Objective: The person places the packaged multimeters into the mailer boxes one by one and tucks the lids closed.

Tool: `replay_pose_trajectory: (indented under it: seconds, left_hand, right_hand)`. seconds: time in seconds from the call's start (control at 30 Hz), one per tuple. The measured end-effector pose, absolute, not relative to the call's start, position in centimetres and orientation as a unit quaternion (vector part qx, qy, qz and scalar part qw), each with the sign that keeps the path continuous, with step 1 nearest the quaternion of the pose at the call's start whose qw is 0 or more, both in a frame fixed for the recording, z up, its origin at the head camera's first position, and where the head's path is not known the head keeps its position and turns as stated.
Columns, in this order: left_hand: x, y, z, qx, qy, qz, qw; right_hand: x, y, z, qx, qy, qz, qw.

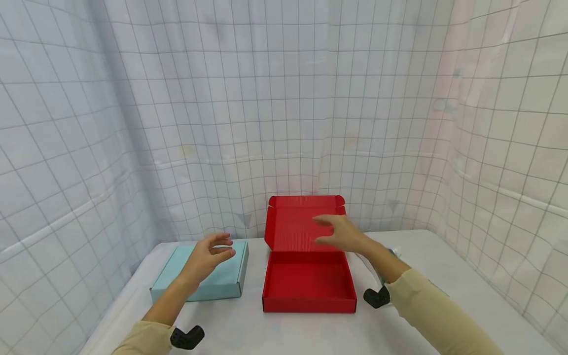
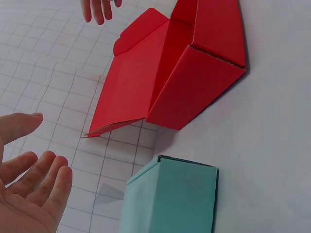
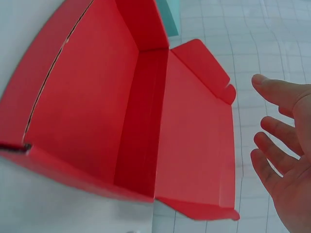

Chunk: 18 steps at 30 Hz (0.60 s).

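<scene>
A red cardboard mailer box sits open near the middle of the white worktop, slightly toward the far side. I see its shallow tray facing up with nothing visible inside, and its lid standing upright at the back edge, leaning toward the gridded curtain. The lid has small rounded flaps at both upper corners and side flaps along its edges.

My right hand hovers in front of the raised lid, above the back of the tray. Its fingers are spread and relaxed, holding nothing, and in the right wrist view I see a gap between the fingertips and the lid, so it is not touching. A cream sleeve covers that forearm, with a black wrist mount below it.

My left hand floats above the near right part of a closed light teal mailer box, which lies flat on the worktop just to the left of the red box, with a narrow strip of worktop between them. That hand is also loose and unclenched, fingers gently curved, gripping nothing; the left wrist view shows the palm clear of both boxes. A second black wrist mount shows near the bottom edge.

A white curtain with a grey grid pattern encloses the worktop at the back and on both sides. Something small and pale lies behind my right forearm; I cannot tell what it is.
</scene>
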<state>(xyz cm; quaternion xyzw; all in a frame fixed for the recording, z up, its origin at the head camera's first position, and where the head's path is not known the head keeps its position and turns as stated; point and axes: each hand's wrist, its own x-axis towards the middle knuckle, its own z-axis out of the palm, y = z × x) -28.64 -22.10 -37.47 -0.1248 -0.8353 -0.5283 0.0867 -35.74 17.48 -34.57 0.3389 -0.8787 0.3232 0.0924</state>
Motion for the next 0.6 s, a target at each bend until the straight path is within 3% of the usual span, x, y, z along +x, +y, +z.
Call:
replay_pose_trajectory:
  seconds: [0.6]
  left_hand:
    - [-28.5,-18.4,-39.7,-0.116,-0.818,-0.560,0.058]
  right_hand:
    - [-34.9,23.4,-35.3,0.264,-0.905,0.323,0.084]
